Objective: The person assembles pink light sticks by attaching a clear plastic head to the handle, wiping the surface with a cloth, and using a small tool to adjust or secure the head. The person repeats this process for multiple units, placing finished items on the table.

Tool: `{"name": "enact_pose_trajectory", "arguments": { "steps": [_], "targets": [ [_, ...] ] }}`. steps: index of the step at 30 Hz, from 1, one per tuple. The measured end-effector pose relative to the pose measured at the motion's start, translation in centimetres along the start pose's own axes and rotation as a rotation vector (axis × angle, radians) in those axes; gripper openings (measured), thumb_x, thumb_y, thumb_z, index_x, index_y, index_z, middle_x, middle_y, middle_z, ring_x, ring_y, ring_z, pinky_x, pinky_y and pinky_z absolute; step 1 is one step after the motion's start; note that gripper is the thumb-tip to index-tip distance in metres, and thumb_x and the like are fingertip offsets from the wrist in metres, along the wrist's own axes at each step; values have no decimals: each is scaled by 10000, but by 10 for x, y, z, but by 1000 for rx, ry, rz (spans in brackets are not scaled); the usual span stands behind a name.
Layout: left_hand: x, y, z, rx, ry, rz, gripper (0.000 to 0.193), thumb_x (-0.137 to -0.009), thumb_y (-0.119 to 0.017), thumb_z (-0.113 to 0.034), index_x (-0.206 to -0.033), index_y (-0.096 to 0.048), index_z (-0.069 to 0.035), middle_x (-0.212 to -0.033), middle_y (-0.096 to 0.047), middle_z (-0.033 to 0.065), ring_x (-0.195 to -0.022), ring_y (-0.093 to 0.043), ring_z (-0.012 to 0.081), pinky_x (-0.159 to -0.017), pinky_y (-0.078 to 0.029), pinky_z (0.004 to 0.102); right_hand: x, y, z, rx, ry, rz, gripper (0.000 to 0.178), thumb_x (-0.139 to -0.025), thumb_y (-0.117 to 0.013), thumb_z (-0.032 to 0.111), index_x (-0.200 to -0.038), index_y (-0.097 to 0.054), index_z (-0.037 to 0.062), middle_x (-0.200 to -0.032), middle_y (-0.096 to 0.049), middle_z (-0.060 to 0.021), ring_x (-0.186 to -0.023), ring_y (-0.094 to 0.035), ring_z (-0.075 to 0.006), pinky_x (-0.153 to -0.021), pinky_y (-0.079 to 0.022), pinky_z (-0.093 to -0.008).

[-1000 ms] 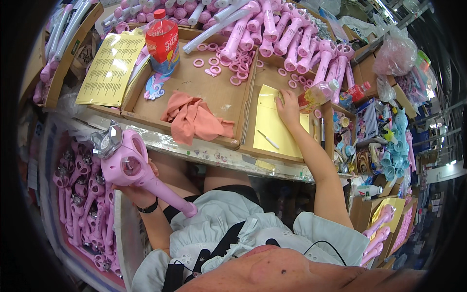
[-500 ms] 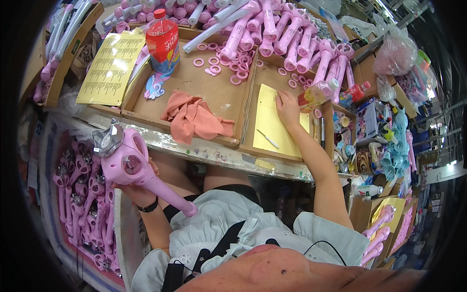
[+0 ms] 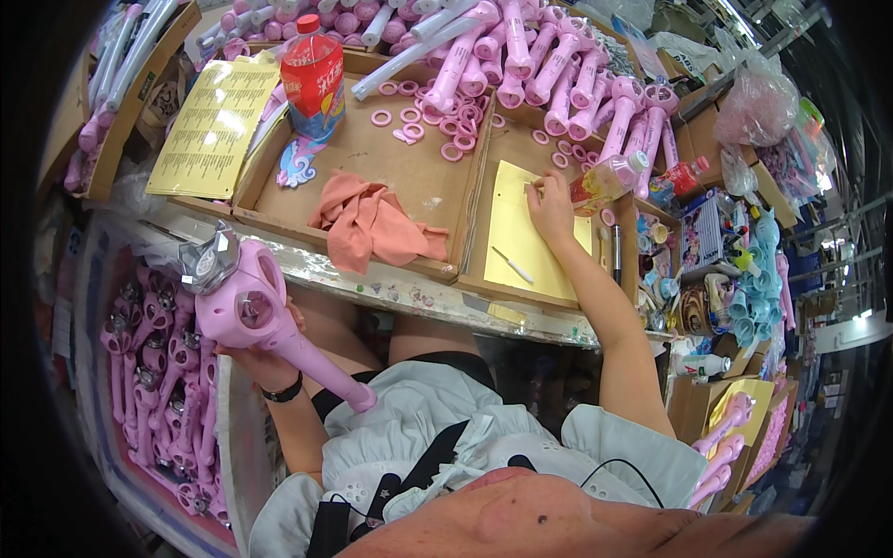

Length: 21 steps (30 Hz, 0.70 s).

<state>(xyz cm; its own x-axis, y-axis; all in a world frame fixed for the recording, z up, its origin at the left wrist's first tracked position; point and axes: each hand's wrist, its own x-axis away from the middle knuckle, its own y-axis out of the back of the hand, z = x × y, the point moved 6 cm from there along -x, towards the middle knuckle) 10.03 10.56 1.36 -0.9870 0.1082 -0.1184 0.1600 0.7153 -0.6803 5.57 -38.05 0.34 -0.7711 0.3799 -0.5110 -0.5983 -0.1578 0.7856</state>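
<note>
My left hand (image 3: 267, 368) is wrapped round a pink toy wand (image 3: 321, 374) from below. The wand lies tilted over my lap, with a clear faceted gem (image 3: 210, 262) on its wide openwork head and its handle end resting near my waist. Out over the work surface, my right hand (image 3: 555, 206) is at a yellow sheet (image 3: 512, 232), its fingertips bent together near the upper part. Whatever may be between those fingertips is too small to make out. A thin white-handled tool (image 3: 514, 266) lies on the same sheet.
An orange cloth (image 3: 372, 228) and loose pink rings (image 3: 451, 126) lie in the cardboard tray (image 3: 381, 158). A red-capped bottle (image 3: 313, 79) stands behind printed yellow sheets (image 3: 209, 130). Pink wand parts (image 3: 521, 56) are heaped at the back. A bin (image 3: 153, 493) of wands sits left.
My right fingertips have bent and drawn slightly back on the yellow sheet. The wand in my left hand has turned and shifted slightly.
</note>
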Motion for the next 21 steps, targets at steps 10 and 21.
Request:
{"name": "enact_pose_trajectory", "arguments": {
  "steps": [10, 21],
  "targets": [
    [-2, 3, 2, 10, 4, -4, 1019, -698, -339, -847, -1245, -401, 10, -938, -556, 161, -663, -524, 222, -557, -432, 308, 5, 10, 5, -90, 120, -64, 317, -707, -637, 49, -908, -393, 22, -1146, -434, -216, -1069, -472, -370, -861, -419, -392],
    [-1, 2, -1, 28, -19, 12, 999, -709, -348, -838, -1242, -408, 4, -933, -563, 160, -661, -531, 220, -549, -435, 308, 7, 6, -13, -280, 45, -141, 379, -718, -649, 84, -938, -347, 19, -1155, -393, -213, -1095, -417, -354, -923, -369, -397]
  ]
}}
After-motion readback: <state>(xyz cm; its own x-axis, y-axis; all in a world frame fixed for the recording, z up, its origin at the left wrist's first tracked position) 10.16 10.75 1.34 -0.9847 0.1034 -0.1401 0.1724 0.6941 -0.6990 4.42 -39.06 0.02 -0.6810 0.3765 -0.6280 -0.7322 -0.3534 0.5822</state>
